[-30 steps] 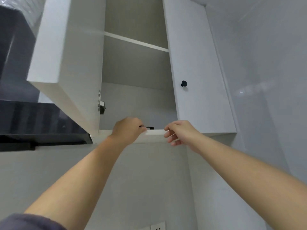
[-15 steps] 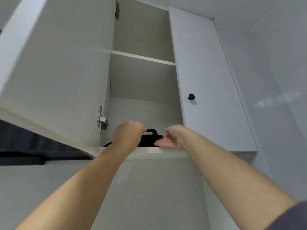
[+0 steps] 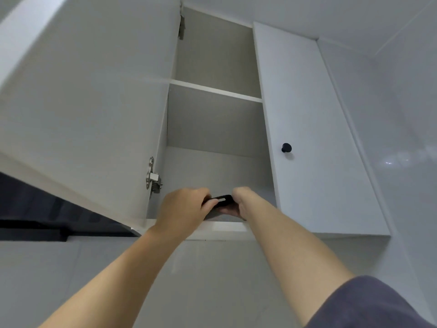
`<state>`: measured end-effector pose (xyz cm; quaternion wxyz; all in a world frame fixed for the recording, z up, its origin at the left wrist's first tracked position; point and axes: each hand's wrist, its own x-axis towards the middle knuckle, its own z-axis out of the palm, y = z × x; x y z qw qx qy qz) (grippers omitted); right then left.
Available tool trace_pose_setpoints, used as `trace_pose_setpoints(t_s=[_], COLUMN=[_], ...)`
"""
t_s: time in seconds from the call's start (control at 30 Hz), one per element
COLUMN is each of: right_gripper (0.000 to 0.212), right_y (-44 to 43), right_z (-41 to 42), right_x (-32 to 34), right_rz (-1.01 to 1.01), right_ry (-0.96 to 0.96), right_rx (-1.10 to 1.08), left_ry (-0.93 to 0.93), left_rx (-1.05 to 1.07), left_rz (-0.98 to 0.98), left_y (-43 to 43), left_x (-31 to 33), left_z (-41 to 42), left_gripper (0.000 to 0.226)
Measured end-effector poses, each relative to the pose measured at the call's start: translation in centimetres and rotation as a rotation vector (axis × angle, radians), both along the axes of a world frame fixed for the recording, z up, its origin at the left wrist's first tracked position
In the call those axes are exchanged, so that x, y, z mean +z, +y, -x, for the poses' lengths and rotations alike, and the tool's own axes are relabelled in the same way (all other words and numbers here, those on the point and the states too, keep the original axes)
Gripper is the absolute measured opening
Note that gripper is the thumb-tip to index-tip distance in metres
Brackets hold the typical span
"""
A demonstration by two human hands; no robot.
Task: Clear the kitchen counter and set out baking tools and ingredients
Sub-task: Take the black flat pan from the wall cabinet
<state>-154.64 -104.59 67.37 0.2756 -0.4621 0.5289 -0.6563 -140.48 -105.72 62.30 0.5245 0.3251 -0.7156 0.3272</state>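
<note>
1. Position: black item (image 3: 222, 199) with a slotted handle lies on the lowest shelf of the wall cabinet, just behind the front lip (image 3: 227, 227). Only the handle end shows; the rest is hidden by the lip and the hands, so I cannot tell what it is.
2. Left hand (image 3: 184, 209): knuckles face the camera, fingers curled onto the left end of the handle.
3. Right hand (image 3: 240, 201): clamped on the right end, with fingers showing under the handle. Both hands are in contact and equally near.
4. Axis: the handle slot runs left to right between the hands. The body presumably extends to the far side, deeper into the cabinet (a judgement).
5. Edges: open door (image 3: 82, 102) and its hinge (image 3: 153, 178) stand just left of the left hand. Closed door (image 3: 314, 150) with knob (image 3: 286, 147) borders the right hand. Upper shelf (image 3: 215, 90) sits well above.
6. Room: the way out is toward the near side, over the lip. Judgement: the item needs a slight lift to pass the lip, and the opening leaves little room to swing it sideways.
</note>
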Motion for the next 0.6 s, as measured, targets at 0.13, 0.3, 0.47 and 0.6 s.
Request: trace_pose_setpoints(t_s=[0.13, 0.3, 0.47, 0.6], right_gripper=[0.01, 0.018, 0.023, 0.019], right_y=[0.9, 4.1, 8.8, 11.9], right_z=[-0.7, -0.8, -0.9, -0.7], right_x=[1.9, 3.8, 4.1, 3.0], right_rz=[0.126, 0.223, 0.327, 0.429], right_ry=[0.0, 0.115, 0.263, 0.261], right_rx=[-0.039, -0.023, -0.116, -0.072], left_ry=[-0.014, 0.037, 0.012, -0.029], left_rx=[-0.066, -0.058, 0.0, 0.065], left_rz=[-0.069, -0.172, -0.074, 0.171], left_y=[0.0, 0.1, 1.1, 1.2], left_x=[-0.7, -0.1, 0.5, 0.3], left_z=[-1.0, -1.4, -0.9, -0.4], left_gripper=[0.026, 0.022, 0.022, 0.033])
